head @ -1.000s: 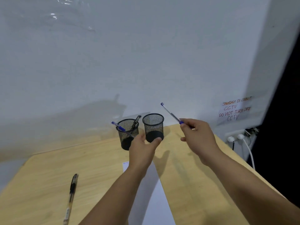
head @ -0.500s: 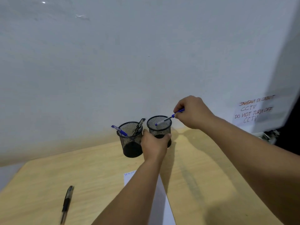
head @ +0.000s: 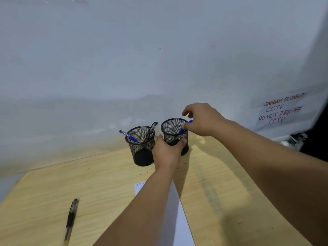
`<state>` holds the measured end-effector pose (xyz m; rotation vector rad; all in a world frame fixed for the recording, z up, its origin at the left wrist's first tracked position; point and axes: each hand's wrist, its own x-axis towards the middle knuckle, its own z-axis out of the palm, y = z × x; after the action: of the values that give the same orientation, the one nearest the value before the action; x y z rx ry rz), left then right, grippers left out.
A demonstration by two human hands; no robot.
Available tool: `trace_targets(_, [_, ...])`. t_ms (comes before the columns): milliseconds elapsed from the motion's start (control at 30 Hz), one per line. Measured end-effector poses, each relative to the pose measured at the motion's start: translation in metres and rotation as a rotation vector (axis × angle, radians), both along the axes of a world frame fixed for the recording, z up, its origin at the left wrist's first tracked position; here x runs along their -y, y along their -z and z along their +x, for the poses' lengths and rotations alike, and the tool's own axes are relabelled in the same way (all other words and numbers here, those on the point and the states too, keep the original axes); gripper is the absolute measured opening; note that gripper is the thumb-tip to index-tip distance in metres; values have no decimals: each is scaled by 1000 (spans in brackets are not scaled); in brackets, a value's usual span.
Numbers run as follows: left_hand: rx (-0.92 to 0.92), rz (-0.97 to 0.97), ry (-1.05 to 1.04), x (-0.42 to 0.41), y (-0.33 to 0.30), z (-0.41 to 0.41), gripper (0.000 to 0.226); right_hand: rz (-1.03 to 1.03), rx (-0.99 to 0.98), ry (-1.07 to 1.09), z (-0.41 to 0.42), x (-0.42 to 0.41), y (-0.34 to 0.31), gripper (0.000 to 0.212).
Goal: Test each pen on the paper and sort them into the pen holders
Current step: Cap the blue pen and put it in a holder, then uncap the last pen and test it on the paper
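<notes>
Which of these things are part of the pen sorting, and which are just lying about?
Part of the job:
right holder
blue pen
left holder
black pen
paper
left hand
right hand

Just lying about:
wall notice
plugs

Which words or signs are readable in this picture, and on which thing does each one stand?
"JANGAN DI CABUT" / "CCTV" / "DO NOT TURN OFF" / "CCTV": handwritten in red on the notice taped to the wall.
Blue writing at the top corner of the paper on the table: too small to read.
Pens and holders: no readable text.
</notes>
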<state>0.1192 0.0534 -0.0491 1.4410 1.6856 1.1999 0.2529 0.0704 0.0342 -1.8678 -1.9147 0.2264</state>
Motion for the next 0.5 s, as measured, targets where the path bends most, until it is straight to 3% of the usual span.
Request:
trace_targets(100, [4, -35, 32, 15, -5, -8, 39, 83, -53, 16, 2, 21, 0, 50])
trace_targets(300, [103, -36, 217, 66, -6, -51, 28, 165, -231, -10, -23, 67, 7, 30])
trace_targets(500, [-121, 19, 213, 92, -8, -147, 14, 31, -310, -140, -93, 98, 33, 17])
